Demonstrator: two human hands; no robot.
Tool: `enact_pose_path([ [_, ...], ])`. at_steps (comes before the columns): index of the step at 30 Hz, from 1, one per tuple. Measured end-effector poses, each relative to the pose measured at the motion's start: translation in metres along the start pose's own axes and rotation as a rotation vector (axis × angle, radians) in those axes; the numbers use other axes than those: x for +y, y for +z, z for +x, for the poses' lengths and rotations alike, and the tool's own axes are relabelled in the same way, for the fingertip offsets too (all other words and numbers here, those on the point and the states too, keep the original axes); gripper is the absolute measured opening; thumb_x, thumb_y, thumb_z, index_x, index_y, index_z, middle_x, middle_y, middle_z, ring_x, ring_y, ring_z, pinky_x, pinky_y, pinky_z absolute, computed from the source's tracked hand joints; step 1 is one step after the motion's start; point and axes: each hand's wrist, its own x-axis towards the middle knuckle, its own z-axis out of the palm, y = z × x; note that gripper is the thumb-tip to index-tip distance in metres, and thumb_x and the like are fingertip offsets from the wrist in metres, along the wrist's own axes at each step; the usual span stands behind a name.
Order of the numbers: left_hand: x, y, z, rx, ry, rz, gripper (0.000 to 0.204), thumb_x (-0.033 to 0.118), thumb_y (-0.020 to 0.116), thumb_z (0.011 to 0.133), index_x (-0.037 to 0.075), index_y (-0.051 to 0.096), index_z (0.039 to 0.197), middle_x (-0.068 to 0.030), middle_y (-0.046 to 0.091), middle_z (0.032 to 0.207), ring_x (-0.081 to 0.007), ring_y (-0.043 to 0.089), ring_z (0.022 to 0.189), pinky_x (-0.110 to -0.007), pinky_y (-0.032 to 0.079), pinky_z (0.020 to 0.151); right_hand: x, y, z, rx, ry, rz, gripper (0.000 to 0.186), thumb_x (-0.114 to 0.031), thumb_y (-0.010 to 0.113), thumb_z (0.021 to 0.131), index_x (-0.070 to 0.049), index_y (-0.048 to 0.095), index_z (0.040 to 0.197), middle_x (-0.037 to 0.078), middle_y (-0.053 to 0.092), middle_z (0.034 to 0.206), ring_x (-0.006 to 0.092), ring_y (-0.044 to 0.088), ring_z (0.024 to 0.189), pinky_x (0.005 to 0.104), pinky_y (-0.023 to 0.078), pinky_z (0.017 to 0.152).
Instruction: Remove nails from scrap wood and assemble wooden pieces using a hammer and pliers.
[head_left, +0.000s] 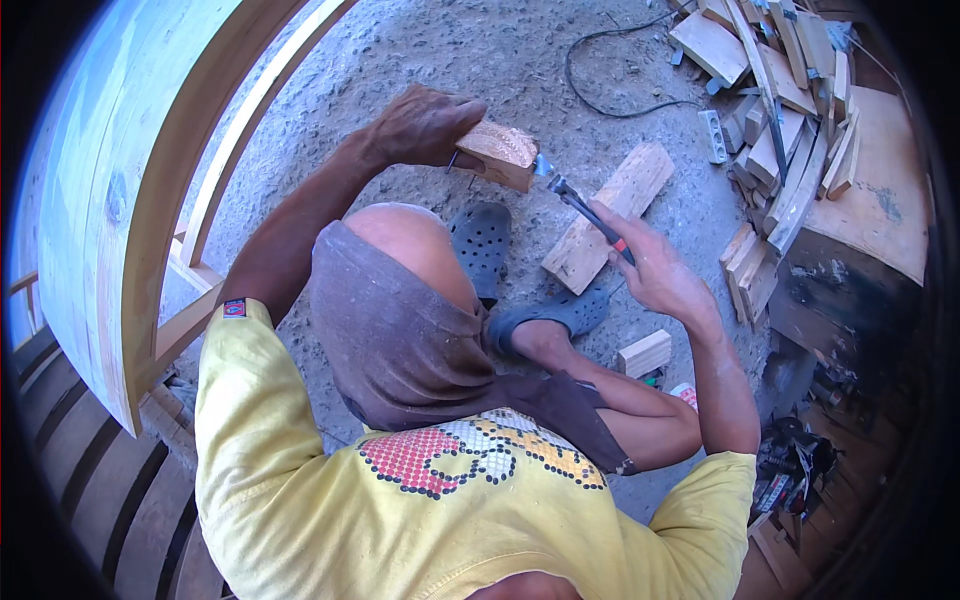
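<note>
My left hand (430, 125) is closed around one end of a short wood block (500, 150), held up above the rough floor. Two nails (452, 160) stick out from the block's near side. In my right hand (650, 262) is a hammer (590, 212) with a black and red grip, my fingers wrapped round the handle. Its head, partly washed out by glare, is right beside the block's right end; I cannot tell if they touch. Beneath the hammer a longer wood offcut (612, 220) lies on the floor.
A large curved-looking wooden frame (150, 200) stands at left. Scrap wood (790, 120) is heaped at right beside a plywood sheet (885, 190), with a white power strip (712, 136) and a black cable (590, 100) near it. A small block (645, 353) lies by my foot in a clog (560, 315).
</note>
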Motion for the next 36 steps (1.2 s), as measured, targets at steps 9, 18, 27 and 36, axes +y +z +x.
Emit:
enact_pose_path([
  [9,0.01,0.014,0.036,-0.19,-0.041,0.051,0.058,0.049,0.091,0.073,0.008,0.055,0.092,-0.0103,0.066,0.075,-0.032,0.069,0.073,-0.047,0.053,0.065,0.004,-0.007,0.014,0.286,-0.043,-0.762,0.077,0.001,0.058,0.095,-0.02,0.036,0.165,0.017,0.053,0.111,0.0348,0.059,0.114,0.0793,0.032,0.111],
  [18,-0.006,0.01,0.035,-0.165,-0.01,-0.004,0.06,0.053,0.092,0.069,0.009,0.055,0.087,-0.0075,0.062,0.066,-0.0287,0.066,0.064,-0.045,0.051,0.059,0.036,0.015,0.035,0.339,-0.073,-0.81,0.084,0.001,0.061,0.091,-0.02,0.03,0.167,0.02,0.052,0.112,0.0375,0.058,0.115,0.0808,0.03,0.111],
  [27,-0.026,0.005,0.038,-0.093,0.058,-0.06,0.061,0.056,0.092,0.069,0.011,0.054,0.086,-0.0047,0.06,0.063,-0.0263,0.063,0.058,-0.044,0.05,0.057,0.034,-0.004,0.052,0.228,-0.092,-0.624,0.081,0.002,0.061,0.09,-0.014,0.033,0.165,0.021,0.057,0.108,0.0419,0.064,0.099,0.0581,0.053,0.094],
  [36,-0.014,0.011,-0.013,0.043,0.054,-0.004,0.057,0.058,0.086,0.079,0.013,0.052,0.088,-0.0034,0.059,0.07,-0.0229,0.062,0.06,-0.039,0.052,0.054,0.052,-0.002,0.041,-0.185,-0.033,-0.053,0.064,-0.005,0.062,0.096,-0.002,0.04,0.156,0.028,0.067,0.106,0.0464,0.067,0.103,0.0508,0.053,0.091],
])
